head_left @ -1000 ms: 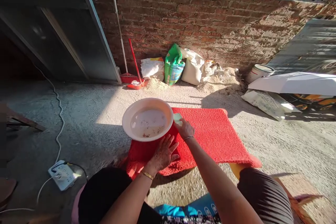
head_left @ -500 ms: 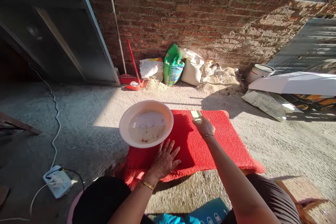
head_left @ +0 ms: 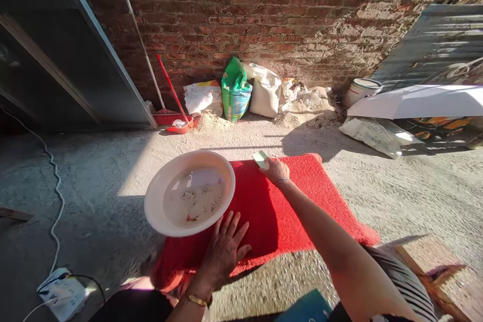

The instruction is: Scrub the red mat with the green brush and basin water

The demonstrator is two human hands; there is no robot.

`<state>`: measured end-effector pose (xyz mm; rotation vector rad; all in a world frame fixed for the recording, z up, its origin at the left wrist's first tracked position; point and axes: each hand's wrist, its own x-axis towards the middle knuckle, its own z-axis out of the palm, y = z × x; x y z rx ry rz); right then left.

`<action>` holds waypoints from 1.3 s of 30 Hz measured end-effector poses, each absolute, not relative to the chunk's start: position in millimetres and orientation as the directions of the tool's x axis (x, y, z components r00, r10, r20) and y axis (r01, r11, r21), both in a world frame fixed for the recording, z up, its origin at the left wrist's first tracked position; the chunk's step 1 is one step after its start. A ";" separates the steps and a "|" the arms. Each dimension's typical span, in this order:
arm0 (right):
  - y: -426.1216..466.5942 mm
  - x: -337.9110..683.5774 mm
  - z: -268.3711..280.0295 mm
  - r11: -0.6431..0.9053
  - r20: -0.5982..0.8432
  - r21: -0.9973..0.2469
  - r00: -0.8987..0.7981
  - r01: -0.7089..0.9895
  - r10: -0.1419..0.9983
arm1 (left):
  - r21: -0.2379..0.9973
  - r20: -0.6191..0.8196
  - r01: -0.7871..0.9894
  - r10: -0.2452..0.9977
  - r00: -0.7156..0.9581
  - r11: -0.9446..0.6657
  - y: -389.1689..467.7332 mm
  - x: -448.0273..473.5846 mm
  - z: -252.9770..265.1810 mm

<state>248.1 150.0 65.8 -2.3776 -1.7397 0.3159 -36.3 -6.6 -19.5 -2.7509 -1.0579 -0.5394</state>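
Note:
A shaggy red mat [head_left: 298, 211] is spread out in front of me, partly in shadow. My right hand [head_left: 275, 170] grips a pale green flat block [head_left: 260, 159], held at the mat's far edge; whether it is soap or a brush I cannot make out. Fingers spread, my left hand [head_left: 226, 246] lies flat on the near part of the mat, just below the basin. That basin [head_left: 154, 206] is wide and pale pink, stands on the mat's left side, and contains cloudy water with dark bits in it.
A white power strip [head_left: 62, 294] with cords lies at lower left. Along the brick wall [head_left: 211, 35] stand a red dustpan [head_left: 181, 126], a green sack [head_left: 236, 95] and a white sack [head_left: 266, 95]. A wooden block [head_left: 433, 261] is at lower right, a white umbrella [head_left: 418, 100] further back.
My right hand has slid the pale green block a little leftward along the mat's far edge. My left hand stays flat on the mat. The view has tilted down slightly.

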 end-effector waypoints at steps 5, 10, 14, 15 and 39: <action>123.2 375.4 76.0 -0.568 -0.072 -0.267 0.572 0.778 0.817 | -0.002 0.432 0.694 0.626 0.649 -0.720 -7.2 -33.2 -18.2; 82.5 448.1 83.7 -0.784 -0.101 -0.252 0.791 0.567 0.604 | 0.015 0.407 0.694 0.638 0.654 -0.720 -7.3 -32.2 -13.7; 80.3 405.9 82.2 -0.728 -0.088 -0.342 0.751 0.595 0.655 | 0.025 0.404 0.693 0.641 0.652 -0.720 -6.8 -32.5 -12.6; 83.0 379.1 81.3 -0.680 -0.086 -0.370 0.705 0.633 0.704 | 0.028 0.403 0.693 0.642 0.652 -0.720 -6.7 -32.6 -12.5; -28.1 451.6 79.6 -0.770 -0.011 -0.293 0.803 0.567 0.596 | 0.093 0.382 0.697 0.672 0.634 -0.711 -6.0 -28.2 -16.4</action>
